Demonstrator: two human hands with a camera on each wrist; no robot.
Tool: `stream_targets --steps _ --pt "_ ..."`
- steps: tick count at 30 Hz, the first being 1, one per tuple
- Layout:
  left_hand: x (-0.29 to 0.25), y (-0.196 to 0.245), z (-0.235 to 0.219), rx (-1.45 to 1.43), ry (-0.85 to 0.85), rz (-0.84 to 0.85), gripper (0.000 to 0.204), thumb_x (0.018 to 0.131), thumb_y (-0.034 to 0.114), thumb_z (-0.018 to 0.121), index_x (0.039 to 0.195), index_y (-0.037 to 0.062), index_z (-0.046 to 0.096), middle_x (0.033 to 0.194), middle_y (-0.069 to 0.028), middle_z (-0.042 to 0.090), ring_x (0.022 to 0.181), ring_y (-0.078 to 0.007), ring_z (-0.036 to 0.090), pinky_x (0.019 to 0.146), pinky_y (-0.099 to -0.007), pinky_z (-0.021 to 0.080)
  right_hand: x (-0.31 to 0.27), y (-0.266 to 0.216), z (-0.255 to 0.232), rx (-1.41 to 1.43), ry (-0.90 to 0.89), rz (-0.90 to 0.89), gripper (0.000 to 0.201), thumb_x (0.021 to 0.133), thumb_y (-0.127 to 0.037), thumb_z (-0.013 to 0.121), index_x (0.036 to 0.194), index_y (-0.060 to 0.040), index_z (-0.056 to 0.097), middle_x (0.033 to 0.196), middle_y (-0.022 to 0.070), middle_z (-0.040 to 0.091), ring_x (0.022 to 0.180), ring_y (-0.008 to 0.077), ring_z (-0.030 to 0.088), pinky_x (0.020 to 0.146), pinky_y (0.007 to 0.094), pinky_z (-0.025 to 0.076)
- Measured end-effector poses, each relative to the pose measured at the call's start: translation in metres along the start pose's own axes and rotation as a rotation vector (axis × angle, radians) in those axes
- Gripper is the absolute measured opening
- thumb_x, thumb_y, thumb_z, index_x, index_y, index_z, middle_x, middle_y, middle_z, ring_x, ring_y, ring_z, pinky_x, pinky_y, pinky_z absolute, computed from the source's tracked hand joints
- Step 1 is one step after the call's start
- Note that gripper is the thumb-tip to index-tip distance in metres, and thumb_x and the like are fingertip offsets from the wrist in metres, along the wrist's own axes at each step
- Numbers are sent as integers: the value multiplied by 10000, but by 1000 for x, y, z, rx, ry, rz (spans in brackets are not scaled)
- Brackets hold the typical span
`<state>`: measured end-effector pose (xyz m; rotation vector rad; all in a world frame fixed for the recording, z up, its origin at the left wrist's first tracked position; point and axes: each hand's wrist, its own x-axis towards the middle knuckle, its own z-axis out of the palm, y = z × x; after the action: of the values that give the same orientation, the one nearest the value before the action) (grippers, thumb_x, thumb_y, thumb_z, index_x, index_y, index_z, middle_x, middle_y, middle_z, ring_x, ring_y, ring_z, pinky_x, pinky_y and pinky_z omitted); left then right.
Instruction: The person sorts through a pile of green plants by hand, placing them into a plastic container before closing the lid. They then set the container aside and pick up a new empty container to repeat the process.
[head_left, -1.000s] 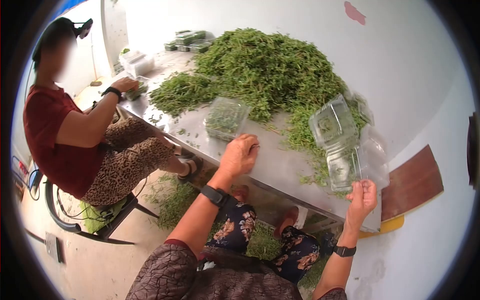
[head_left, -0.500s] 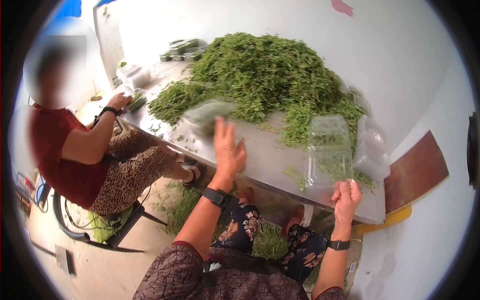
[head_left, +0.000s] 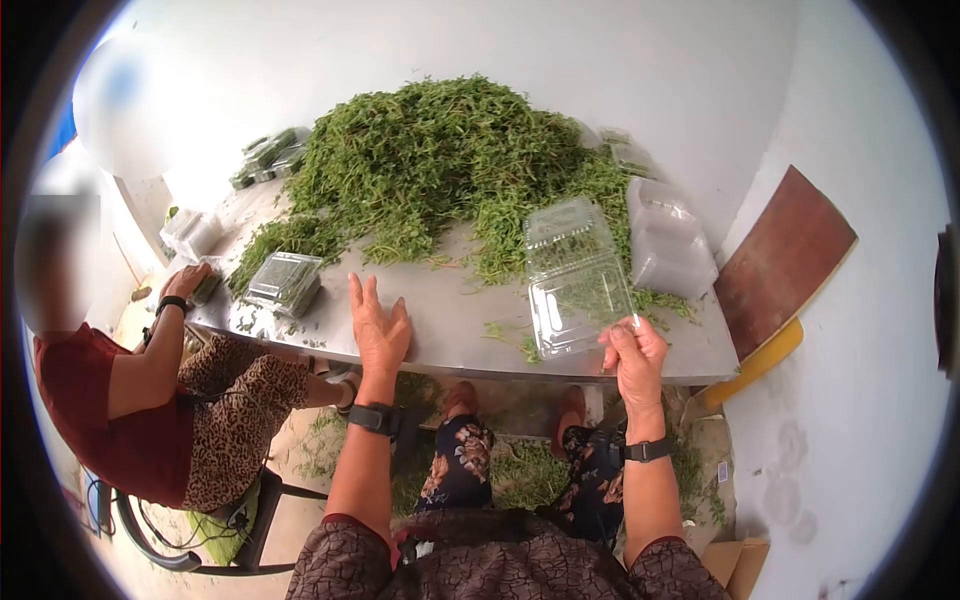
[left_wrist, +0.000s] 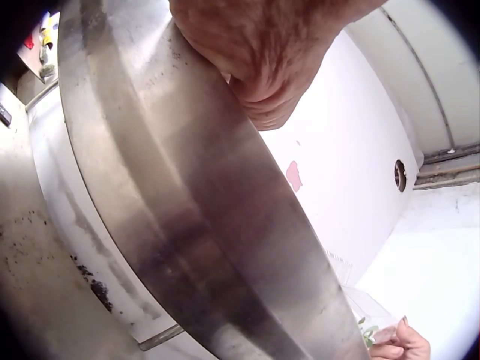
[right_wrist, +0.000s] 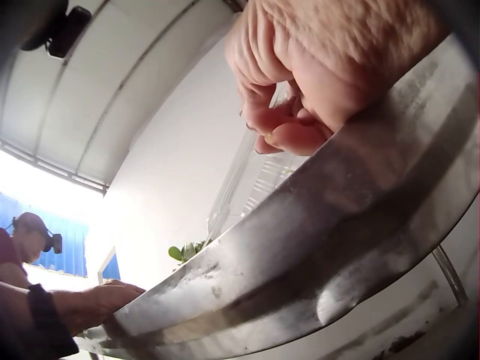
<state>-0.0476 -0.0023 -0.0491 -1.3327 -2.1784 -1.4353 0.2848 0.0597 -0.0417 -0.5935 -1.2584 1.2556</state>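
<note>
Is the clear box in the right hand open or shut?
Open. The clear box shows both halves spread apart, one beyond the other, with the right hand pinching the nearer one.

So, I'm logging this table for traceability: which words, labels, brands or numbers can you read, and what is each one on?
No text can be read in any view.
Open clear box: ridges in the plastic, no readable lettering.
Closed box of greens: nothing readable.
Left wristband and right wristband: no readable brand.
Small pale rectangle, low on the right: too small to read, or to call a label.
</note>
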Motion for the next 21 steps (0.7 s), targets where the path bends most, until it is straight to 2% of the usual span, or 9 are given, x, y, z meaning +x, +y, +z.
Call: stream_targets --steps 7,11,21 --pt "1 -14 9 -43 11 88 452 784 79 624 1188 -88 509 1398 -317 348 1260 -421 414 1034 -394 370 0 1 -2 35 -6 -7 135 901 -141 613 850 -23 573 777 85 640 514 62 495 467 206 423" --pt "1 -3 1 -4 -48 56 413 780 86 621 1143 -97 545 1348 -323 412 1216 -415 464 1014 -383 388 0 1 -3 100 -3 -18 150 900 -151 622 842 -20 578 778 92 644 511 67 496 464 208 421" --pt "3 -5 -1 20 -79 78 337 773 92 614 1053 -96 601 1287 -313 485 1140 -413 527 974 -382 414 2 -3 -10 254 -167 2 191 886 -173 644 819 1 606 750 109 648 490 80 507 453 207 425"
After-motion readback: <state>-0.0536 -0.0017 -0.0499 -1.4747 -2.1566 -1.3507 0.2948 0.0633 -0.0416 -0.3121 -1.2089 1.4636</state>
